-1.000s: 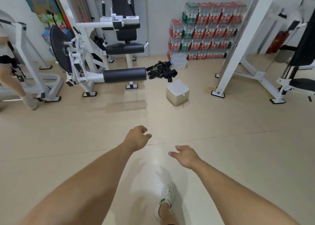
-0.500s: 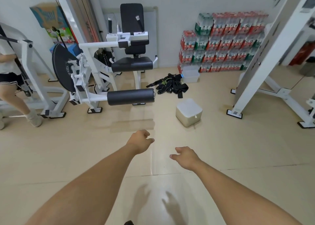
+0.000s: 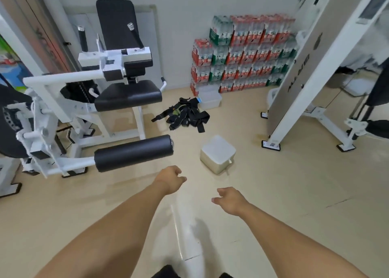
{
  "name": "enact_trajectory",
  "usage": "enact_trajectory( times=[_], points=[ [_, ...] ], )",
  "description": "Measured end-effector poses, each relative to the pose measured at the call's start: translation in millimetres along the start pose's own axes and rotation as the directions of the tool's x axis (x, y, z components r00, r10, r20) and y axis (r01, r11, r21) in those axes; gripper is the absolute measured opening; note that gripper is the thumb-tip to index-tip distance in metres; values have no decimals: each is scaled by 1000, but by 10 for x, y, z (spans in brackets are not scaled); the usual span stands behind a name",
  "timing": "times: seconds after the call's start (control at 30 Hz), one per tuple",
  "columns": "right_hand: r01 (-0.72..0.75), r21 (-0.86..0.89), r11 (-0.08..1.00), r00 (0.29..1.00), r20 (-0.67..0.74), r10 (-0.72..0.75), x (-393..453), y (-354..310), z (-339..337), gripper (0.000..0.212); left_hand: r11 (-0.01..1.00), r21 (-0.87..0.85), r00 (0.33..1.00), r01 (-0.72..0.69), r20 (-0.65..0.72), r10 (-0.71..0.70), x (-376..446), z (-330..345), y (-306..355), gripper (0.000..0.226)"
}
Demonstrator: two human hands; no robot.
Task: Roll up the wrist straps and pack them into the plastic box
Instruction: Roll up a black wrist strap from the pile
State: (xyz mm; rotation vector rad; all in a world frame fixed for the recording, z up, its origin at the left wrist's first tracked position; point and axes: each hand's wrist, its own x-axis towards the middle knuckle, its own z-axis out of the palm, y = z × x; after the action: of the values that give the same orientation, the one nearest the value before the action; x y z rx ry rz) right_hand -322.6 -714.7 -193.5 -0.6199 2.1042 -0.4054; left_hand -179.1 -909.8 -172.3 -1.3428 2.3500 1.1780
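Neither grip has hold of anything: the left hand (image 3: 171, 178) and right hand (image 3: 230, 199) hang at centre frame, fingers loosely curled. Black wrist straps (image 3: 186, 115) lie heaped on the floor above them in the frame, well apart, slightly nearer the left hand. Beside the heap's upper right sits a clear plastic box (image 3: 209, 99) (its inside is hard to make out). Individual straps cannot be told apart.
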Motion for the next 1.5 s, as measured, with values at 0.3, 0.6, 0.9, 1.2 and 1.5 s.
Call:
enact_trajectory(
  times=[0.3,0.6,0.9,1.2,1.5],
  points=[
    [-89,187,978,994,-43,99,937,-424,-664,68,993,36,987,-116,120,111,1360,-269,827,45],
    [-62,129,990,998,-4,63,2309,-384,-1991,49,998,26,991,-62,121,58,2672,-288,1912,44],
    [-15,98,995,1000,19,13,3303,-741,-3149,65,1000,-18,998,-11,57,12,3649,-638,2713,46],
    [-18,-7,1000,998,64,18,4326,-1330,-3609,62,993,-114,999,38,38,-34,4857,-1085,2869,46],
    [-45,-44,998,998,29,47,5479,-2473,-4181,65,977,-202,998,67,33,-62,6251,-2020,2675,36]
  ],
)
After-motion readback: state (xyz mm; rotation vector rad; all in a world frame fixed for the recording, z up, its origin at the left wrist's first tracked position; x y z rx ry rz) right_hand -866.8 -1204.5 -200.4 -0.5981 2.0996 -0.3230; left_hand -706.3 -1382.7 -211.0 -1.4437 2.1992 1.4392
